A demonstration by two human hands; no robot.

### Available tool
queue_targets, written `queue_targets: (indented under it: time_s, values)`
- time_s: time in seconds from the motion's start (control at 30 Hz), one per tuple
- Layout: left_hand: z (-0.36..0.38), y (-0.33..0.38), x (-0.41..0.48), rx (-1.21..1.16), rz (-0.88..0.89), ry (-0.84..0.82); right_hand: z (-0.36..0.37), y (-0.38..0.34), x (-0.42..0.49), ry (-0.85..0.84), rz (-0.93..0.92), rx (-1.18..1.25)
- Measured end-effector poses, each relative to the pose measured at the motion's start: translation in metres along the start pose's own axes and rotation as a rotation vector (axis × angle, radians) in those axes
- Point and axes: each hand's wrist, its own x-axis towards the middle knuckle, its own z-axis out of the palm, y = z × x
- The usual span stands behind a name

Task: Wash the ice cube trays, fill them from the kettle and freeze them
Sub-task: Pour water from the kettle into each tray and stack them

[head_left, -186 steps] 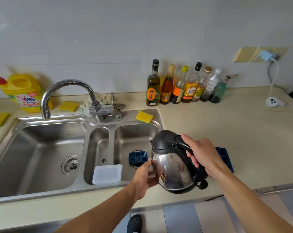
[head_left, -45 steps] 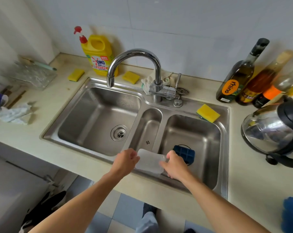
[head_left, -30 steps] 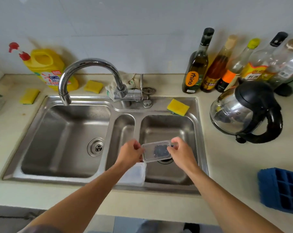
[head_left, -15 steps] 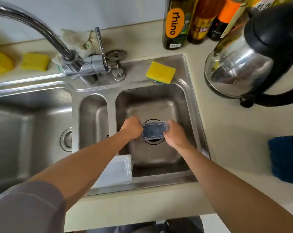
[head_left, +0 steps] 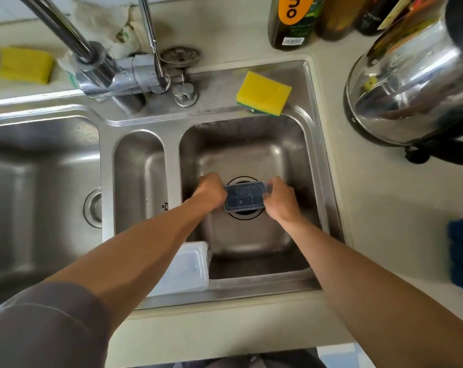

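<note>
Stainless steel sink (head_left: 251, 290) set in a pale counter (head_left: 379, 208) fills the view, and both arms reach down into its right-hand basin. The blue ice cube tray (head_left: 245, 199) sits low over the drain (head_left: 245, 217), with what looks like a clear lid on top. Its long axis runs from 9 o'clock to 3 o'clock. The left hand (head_left: 210, 193) grips the 9 o'clock end and the right hand (head_left: 280, 200) grips the 3 o'clock end, fingers curled round the short edges, so neither hand is nearer than the other.

From the tray, the kettle (head_left: 410, 83) stands on the counter at 2 o'clock and a second blue tray (head_left: 462, 257) lies at 4 o'clock. Any lift toward them would likely go up and to the right, over the basin wall. A clear plastic cover (head_left: 191, 266) leans at 7 o'clock.
</note>
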Motion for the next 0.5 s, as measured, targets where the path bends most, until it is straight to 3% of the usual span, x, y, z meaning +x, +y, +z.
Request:
queue_targets:
  time_s: [0.5]
  values:
    - [0.002,0.002,0.012,-0.142,-0.124,-0.052,-0.008,-0.004,0.004,-0.177,0.161,0.120]
